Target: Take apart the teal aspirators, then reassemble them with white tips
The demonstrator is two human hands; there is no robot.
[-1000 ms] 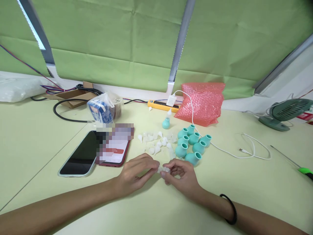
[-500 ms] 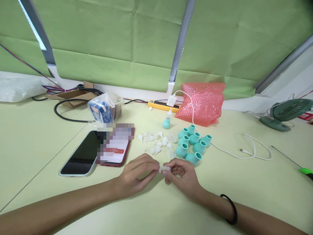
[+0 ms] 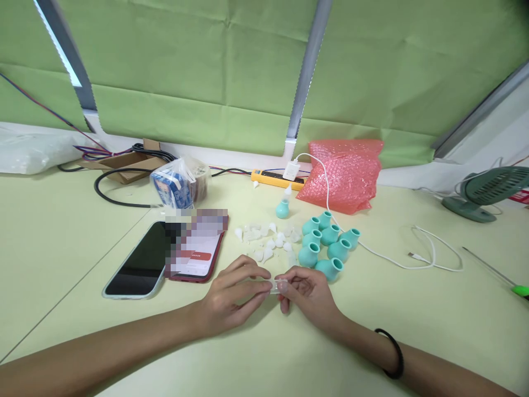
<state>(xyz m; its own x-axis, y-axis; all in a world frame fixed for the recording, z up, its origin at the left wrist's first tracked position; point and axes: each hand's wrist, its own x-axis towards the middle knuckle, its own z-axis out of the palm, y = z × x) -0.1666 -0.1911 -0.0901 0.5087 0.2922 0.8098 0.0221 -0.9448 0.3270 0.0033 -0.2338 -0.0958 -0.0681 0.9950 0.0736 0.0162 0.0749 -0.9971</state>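
Note:
Between my two hands lies a small clear plastic tube (image 3: pixel 276 286), held level just above the table. My left hand (image 3: pixel 237 289) pinches its left end with the fingertips. The thumb and fingers of my right hand (image 3: pixel 308 292) close on its right end and hide part of it. Beyond my hands is a loose spread of white nozzle tips (image 3: pixel 268 253) and clear plastic pieces (image 3: pixel 253 232). Several teal rubber bulbs (image 3: pixel 308 255) stand or lean with open necks to the right of these. Farther back, an assembled nasal aspirator (image 3: pixel 282 208) stands upright.
Two phones, a black-screened one (image 3: pixel 134 264) and a red-cased one (image 3: pixel 202 248), lie left of my hands. Behind are a bagged blue package (image 3: pixel 171 184), a yellow power strip (image 3: pixel 268 179) and red bubble wrap (image 3: pixel 341 176). A white cable (image 3: pixel 384 262), screwdriver (image 3: pixel 491 270) and fan (image 3: pixel 487 190) are rightward.
My right thumb has shifted onto the clear tube, and the fingers of both hands have adjusted slightly around it. The things on the table keep their places; the view has moved a little.

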